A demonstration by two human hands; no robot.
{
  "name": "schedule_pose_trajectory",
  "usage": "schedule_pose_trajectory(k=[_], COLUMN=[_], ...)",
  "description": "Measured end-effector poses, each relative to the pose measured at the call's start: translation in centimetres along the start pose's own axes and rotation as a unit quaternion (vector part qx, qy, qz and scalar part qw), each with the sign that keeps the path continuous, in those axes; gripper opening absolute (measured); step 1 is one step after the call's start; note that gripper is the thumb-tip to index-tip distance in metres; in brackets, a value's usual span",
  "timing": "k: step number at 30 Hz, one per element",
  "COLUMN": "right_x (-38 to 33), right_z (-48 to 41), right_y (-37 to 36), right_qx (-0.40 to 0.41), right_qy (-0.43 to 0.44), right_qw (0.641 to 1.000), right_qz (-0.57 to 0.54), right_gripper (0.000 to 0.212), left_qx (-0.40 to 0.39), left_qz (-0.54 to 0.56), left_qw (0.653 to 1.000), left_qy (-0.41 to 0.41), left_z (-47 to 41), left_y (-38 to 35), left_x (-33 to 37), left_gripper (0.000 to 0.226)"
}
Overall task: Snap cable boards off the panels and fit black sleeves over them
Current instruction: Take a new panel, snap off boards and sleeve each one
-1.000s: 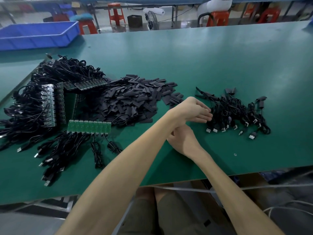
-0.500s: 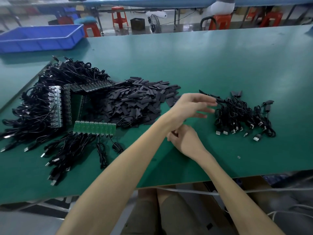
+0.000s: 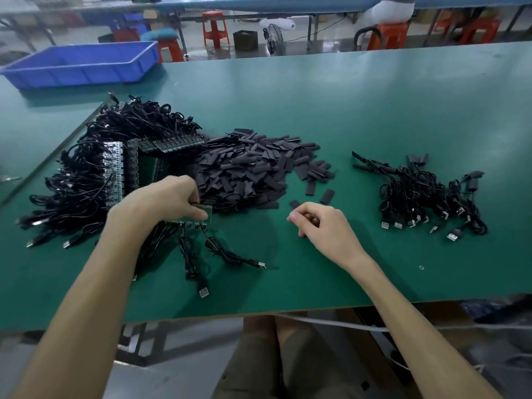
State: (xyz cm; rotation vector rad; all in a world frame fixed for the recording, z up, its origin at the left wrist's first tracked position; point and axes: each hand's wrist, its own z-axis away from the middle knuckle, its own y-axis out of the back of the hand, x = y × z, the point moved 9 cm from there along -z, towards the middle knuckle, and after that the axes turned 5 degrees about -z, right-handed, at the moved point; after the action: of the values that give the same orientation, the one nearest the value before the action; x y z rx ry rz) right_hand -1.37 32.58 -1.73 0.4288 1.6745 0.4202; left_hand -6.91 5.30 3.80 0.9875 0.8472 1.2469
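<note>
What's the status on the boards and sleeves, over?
Left hand grips a panel, cables hanging. Right hand curled beside the sleeve pile, hold unclear. Nothing in the way.

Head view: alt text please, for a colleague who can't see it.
Left hand grips a green panel with cables hanging from it; right hand is curled near the sleeve pile. Sleeved cables lie to the right on the table.

Factory floor: green workbench point(image 3: 374, 110), blue bin point(image 3: 80, 67)
</note>
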Motion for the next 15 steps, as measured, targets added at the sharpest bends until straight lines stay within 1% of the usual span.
schedule_pose_trajectory(k=[1,3,6,8,10,13,15], right_x=[-0.1,-0.1,0.0,-0.1,-0.2,-0.2,-0.1], right_z=[0.0,0.0,0.0,0.1,0.1,0.1,0.1], right_y=[0.1,0.0,0.0,0.0,0.1,0.3,0.3], right_qx=[0.0,-0.003,-0.003,-0.004,-0.005,-0.007,-0.014], right_qy=[0.001,0.0,-0.004,-0.002,0.006,0.015,0.015], right_qw=[1.0,1.0,1.0,1.0,0.998,0.996,0.995], right_qz=[0.0,0.002,-0.009,-0.031,-0.056,-0.09,-0.101], right_gripper=[0.016,0.015,0.013,0.011,0.009,0.007,0.007], left_qx=[-0.001,0.028,0.068,0.087,0.11,0.143,0.149], left_qz=[0.001,0.022,0.096,0.159,0.195,0.228,0.229], left_qw=[1.0,0.999,0.991,0.978,0.965,0.949,0.945], left_qy=[0.003,-0.007,-0.06,-0.103,-0.136,-0.165,-0.183], left_z=[-0.1,-0.4,-0.5,-0.3,-0.2,-0.1,-0.2], left_y=[-0.2,-0.1,0.0,0.0,-0.2,-0.5,-0.9], left_x=[-0.5,-0.7,1.4,3.8,6.3,9.5,11.2], left_gripper=[0.033,0.022,0.015,0.014,0.015,0.012,0.011])
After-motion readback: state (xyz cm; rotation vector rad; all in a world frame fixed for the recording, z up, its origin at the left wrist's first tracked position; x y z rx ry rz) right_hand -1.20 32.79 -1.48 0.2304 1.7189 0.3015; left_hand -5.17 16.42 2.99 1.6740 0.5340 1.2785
